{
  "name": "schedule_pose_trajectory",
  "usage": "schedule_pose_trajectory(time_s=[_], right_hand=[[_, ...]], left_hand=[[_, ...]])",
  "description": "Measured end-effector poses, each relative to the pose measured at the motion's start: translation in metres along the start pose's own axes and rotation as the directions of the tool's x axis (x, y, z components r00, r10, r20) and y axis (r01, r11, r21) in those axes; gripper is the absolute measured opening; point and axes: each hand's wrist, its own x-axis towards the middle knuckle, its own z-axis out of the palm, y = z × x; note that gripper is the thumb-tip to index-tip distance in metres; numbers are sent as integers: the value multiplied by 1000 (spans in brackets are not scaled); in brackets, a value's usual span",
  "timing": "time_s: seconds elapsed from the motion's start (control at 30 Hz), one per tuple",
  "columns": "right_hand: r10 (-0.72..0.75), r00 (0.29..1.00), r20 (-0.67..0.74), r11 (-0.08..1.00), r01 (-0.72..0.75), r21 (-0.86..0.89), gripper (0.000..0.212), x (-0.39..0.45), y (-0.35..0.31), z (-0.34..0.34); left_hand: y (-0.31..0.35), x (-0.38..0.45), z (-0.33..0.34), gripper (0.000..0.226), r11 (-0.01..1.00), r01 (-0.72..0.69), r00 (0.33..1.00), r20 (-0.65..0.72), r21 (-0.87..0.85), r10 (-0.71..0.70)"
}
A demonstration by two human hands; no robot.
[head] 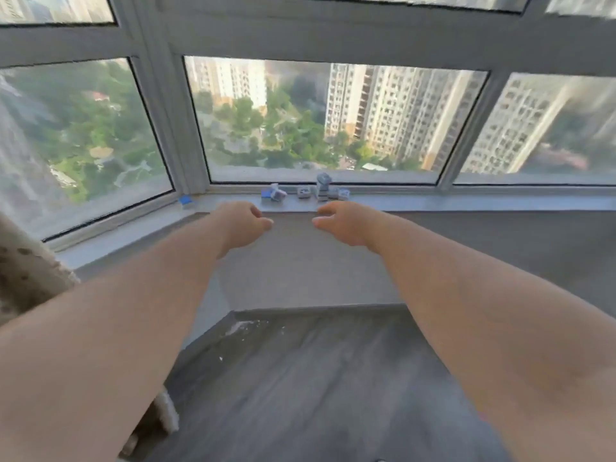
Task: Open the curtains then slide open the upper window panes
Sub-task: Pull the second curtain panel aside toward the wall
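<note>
Curtain sat bunched at left edge of frame, so curtain step looked done. Upper panes ran along top edge. My left hand and right hand, grip loosely open, empty; next: reach up, slide.

— How many hands?
— Two: a left hand and a right hand.
— Lower panes?
— Three: left pane, middle pane, right pane.
— Upper panes?
— Parts of three along the top edge (cropped, so maybe more).
— Curtains?
— One curtain.
— On the sill?
— One blue block, plus a blurred cluster of small pieces; I can't count those.
</note>
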Motion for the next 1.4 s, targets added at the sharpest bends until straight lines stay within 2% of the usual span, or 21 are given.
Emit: schedule_pose_trajectory(time_s=[0.17,0.33,0.43,0.6,0.8,0.87,1.07,1.17,1.27,1.4], right_hand=[[172,976,-130,977,-153,148,54,-77,121,-48],[333,912,-239,935,-287,207,55,-171,260,-99],[429,852,-298,896,-359,262,54,-236,346,-132],[639,662,-393,761,-468,450,54,-358,479,-177],[773,481,-413,629,-497,598,52,-457,584,-190],[796,446,-409,600,-491,632,52,-475,607,-188],[878,278,-390,479,-515,711,53,-526,697,-203],[891,198,-408,448,-525,724,52,-538,749,-227],[898,156,-411,424,-557,715,53,-544,797,-253],[922,55,-384,342,-581,738,52,-560,869,-312]], left_hand=[[129,-12,67,34,971,-238,966,107,34,234],[280,-41,162,39,897,-443,877,210,8,432],[374,-66,228,44,819,-572,794,273,35,543],[521,-128,338,46,663,-748,605,383,-27,698],[636,-182,426,46,550,-833,461,481,-54,746],[662,-191,450,46,510,-858,416,500,-61,760],[754,-208,543,48,406,-907,272,582,-111,767],[809,-199,589,50,380,-911,218,596,-160,773],[867,-186,632,51,359,-909,170,599,-210,782],[976,-176,678,51,326,-905,93,622,-272,778]])
